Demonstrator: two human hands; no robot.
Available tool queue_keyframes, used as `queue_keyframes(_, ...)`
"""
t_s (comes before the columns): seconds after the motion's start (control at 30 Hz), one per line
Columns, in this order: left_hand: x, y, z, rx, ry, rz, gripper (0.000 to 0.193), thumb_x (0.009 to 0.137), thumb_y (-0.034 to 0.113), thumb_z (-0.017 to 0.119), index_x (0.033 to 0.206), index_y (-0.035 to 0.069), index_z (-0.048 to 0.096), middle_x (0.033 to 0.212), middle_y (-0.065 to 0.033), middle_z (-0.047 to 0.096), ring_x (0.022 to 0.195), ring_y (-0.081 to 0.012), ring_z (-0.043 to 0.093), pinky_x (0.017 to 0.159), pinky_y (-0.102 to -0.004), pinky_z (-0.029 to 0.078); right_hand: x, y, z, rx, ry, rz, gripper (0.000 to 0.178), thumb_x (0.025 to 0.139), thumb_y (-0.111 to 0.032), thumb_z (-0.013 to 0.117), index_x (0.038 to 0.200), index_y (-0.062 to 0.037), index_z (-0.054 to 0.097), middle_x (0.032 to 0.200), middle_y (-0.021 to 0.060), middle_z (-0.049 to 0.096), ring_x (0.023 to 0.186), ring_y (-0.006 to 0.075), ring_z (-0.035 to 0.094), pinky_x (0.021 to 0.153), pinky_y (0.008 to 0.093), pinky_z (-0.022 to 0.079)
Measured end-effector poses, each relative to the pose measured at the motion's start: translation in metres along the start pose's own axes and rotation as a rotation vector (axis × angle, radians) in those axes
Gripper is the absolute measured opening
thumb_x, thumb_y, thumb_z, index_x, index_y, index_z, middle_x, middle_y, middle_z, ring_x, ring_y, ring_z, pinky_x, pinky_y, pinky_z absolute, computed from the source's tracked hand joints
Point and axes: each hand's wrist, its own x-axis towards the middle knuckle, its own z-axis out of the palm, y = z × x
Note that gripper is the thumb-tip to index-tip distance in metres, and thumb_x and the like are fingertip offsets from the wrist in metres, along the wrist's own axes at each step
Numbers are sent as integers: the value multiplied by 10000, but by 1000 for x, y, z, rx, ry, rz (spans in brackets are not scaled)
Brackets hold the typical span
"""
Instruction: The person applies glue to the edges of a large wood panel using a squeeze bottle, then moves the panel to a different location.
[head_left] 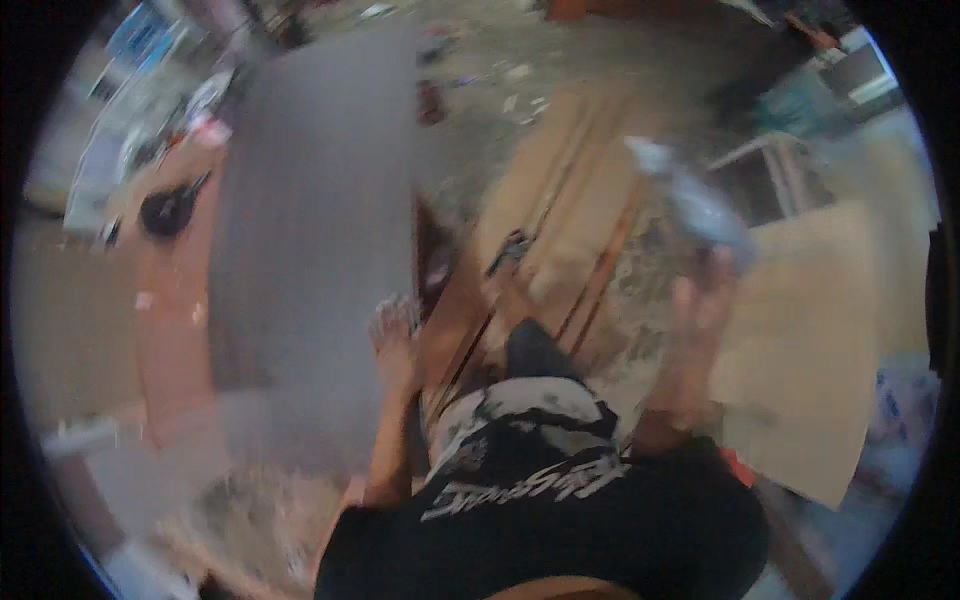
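Observation:
My left hand (pixel 393 325) lies flat at the right edge of a large grey-brown board (pixel 310 220), its fingers stretched out over the surface. To the right, my right hand (pixel 705 290) is raised and smeared by motion. It is closed around the near end of a pale, bluish-silver, bottle-shaped thing (pixel 690 190), whose far end points up and to the left. Blur hides its exact kind and my finger positions.
Long tan wooden boards (pixel 560 190) lie on the floor between my arms, by my foot (pixel 510 275). A light board (pixel 800 350) stands at the right, with a pale frame (pixel 785 175) behind it. An orange-brown surface at left bears a round black object (pixel 168 212).

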Motion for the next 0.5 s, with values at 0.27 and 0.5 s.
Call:
queue_keyframes(0.27, 95, -14, -18, 97, 6, -133, 540, 989, 302, 351, 1498, 126, 304, 1573, -108, 227, 1454, -315, 179, 1165, -514, 97, 159, 91, 82, 393, 66, 236, 282, 862, -64, 676, 1122, -45, 568, 973, 32, 577, 816, 116, 548, 699, 267, 472)
queue_keyframes(0.5, 252, -21, -16, 181, 61, -82, 537, 1001, 315, 360, 1502, 132, 296, 1569, -99, 244, 1448, -293, 210, 1163, -505, 114, 280, 128, 130, 551, 90, 103, 335, 866, -112, 682, 1176, -82, 558, 1201, 76, 584, 1052, 167, 563, 801, 319, 472)
